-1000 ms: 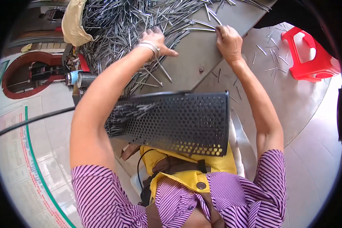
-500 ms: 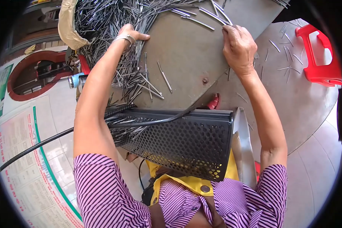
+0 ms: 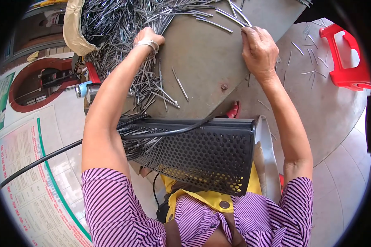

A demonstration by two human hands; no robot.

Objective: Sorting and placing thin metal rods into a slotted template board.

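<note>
A big heap of thin grey metal-looking rods (image 3: 119,22) covers the table's far left. At its right edge is my left hand (image 3: 149,38), with a bracelet at the wrist. Its fingers are curled in, and what they hold is hidden. Over the table's right edge my right hand (image 3: 260,51) is closed in a pinch. The ends of a few longer pale rods (image 3: 230,17) meet its fingertips. Between the hands, a single loose rod (image 3: 180,84) lies on the grey tabletop (image 3: 206,61).
A black perforated metal guard (image 3: 193,152) stands close to my body, with a black cable (image 3: 169,133) crossing it. Rods also lie behind the guard's left end. A red plastic stool (image 3: 344,61) is at the right, near rods scattered on the floor (image 3: 313,107). A pale cloth sack (image 3: 76,35) borders the heap.
My left hand has moved slightly right and its thumb, stretched out before, is now folded in. My right hand has stayed in place with its pinch.
</note>
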